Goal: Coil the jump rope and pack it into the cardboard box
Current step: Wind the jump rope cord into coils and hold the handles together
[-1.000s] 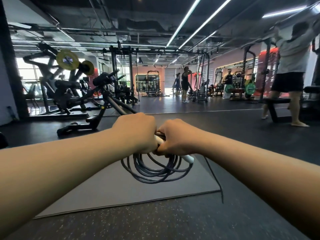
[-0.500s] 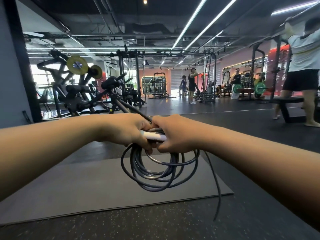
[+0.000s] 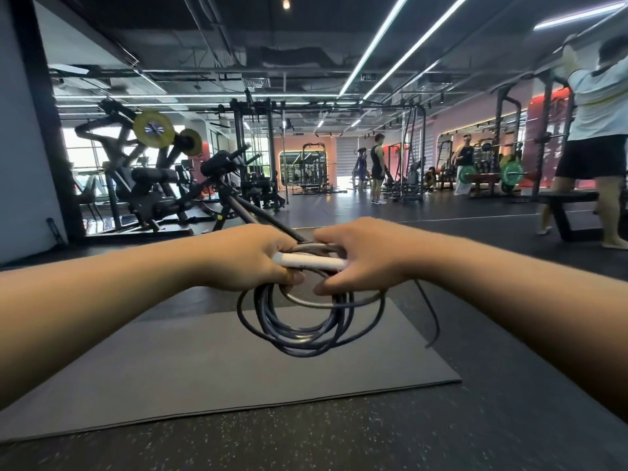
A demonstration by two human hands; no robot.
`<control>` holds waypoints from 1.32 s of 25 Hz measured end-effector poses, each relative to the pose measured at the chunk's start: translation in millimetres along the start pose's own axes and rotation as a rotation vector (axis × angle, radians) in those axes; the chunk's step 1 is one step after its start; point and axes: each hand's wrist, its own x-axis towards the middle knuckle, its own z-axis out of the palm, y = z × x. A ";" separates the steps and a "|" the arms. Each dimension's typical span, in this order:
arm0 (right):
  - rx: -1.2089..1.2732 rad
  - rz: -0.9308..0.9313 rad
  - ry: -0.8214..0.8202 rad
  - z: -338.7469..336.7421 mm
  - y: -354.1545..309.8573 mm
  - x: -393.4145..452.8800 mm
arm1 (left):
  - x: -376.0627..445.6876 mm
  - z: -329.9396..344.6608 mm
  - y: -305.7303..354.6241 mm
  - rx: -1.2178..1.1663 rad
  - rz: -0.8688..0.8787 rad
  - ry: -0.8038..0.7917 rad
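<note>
The jump rope (image 3: 299,334) is a dark grey cord wound into several loops that hang below my hands, above the mat. Its white handle (image 3: 311,261) lies level between my hands. My left hand (image 3: 248,263) is closed around the top of the coil and the handle's left end. My right hand (image 3: 360,256) grips the handle's right end and the cords there. One loose end of cord (image 3: 431,321) trails down to the right of the coil. No cardboard box is in view.
A grey exercise mat (image 3: 204,372) lies on the dark speckled gym floor. Weight machines (image 3: 153,185) stand at the left. A person (image 3: 594,147) stands by a bench at the far right. More people and racks are far back.
Both hands have risen with the coil, and the view has tilted up. The white handle, mostly covered a second ago, now shows between my hands. The loops hang more open.
</note>
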 end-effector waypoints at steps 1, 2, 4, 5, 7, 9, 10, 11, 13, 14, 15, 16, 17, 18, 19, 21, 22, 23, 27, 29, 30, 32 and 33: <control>0.107 0.045 -0.034 -8.1 7.6 -5.0 | -1.9 -1.1 -5.1 -0.022 -0.015 0.017; 0.219 0.101 -0.059 -16.0 17.8 -10.0 | -5.5 -2.7 -11.9 -0.045 -0.029 0.028; 0.378 0.198 -0.063 -26.8 45.8 -22.9 | -14.7 -5.6 -31.8 -0.085 -0.055 0.067; 0.420 0.235 -0.023 -27.9 60.6 -29.8 | -19.8 -6.1 -43.8 -0.134 -0.076 0.115; 0.532 0.313 0.109 -18.3 83.1 -42.9 | -30.3 -0.6 -63.0 -0.365 -0.145 0.257; 0.764 0.361 0.208 4.0 86.4 -47.6 | -34.9 15.1 -63.2 -0.629 -0.199 0.364; 0.923 0.361 0.226 16.4 81.6 -44.7 | -33.1 24.3 -57.2 -0.744 -0.219 0.393; 1.084 0.356 0.229 29.6 74.6 -38.7 | -29.6 33.2 -48.7 -0.861 -0.231 0.413; 1.358 0.329 0.265 54.9 54.8 -24.2 | -19.1 45.1 -25.5 -1.147 -0.239 0.440; 1.492 0.321 0.298 63.5 44.1 -18.4 | -13.3 47.5 -12.9 -1.272 -0.238 0.455; 1.606 0.313 0.326 69.3 33.3 -14.1 | -6.6 49.2 -2.4 -1.367 -0.249 0.481; 1.712 0.282 0.341 73.8 23.8 -11.6 | -1.6 48.9 9.4 -1.446 -0.264 0.504; 1.822 0.226 0.340 76.2 14.7 -10.5 | 5.7 49.5 18.0 -1.519 -0.286 0.524; 1.940 0.145 0.331 78.8 9.1 -10.6 | 12.6 48.6 26.4 -1.593 -0.316 0.534; 2.043 0.064 0.330 80.2 2.4 -11.0 | 19.7 47.6 32.7 -1.665 -0.348 0.526; 2.085 -0.054 0.370 80.4 -15.1 -12.6 | 29.1 46.4 45.4 -1.780 -0.395 0.461; 2.007 -0.055 0.423 81.8 -23.9 -11.0 | 29.8 44.5 53.4 -1.828 -0.423 0.432; 1.889 -0.004 0.494 81.3 -33.2 -7.6 | 31.2 43.1 59.9 -1.876 -0.443 0.428; 1.710 0.199 0.824 74.6 -51.5 10.0 | 31.3 34.4 81.1 -1.956 -0.375 0.526; 1.755 0.194 0.907 68.9 -54.8 14.8 | 28.9 30.4 84.5 -1.936 -0.364 0.542; 1.764 0.191 0.935 68.3 -54.3 17.5 | 27.7 29.9 85.3 -1.921 -0.371 0.533; 1.777 0.203 0.984 68.1 -53.7 21.0 | 24.8 32.0 86.7 -1.915 -0.364 0.510; 1.782 0.227 0.999 66.2 -54.9 20.9 | 23.7 34.6 87.4 -1.910 -0.361 0.502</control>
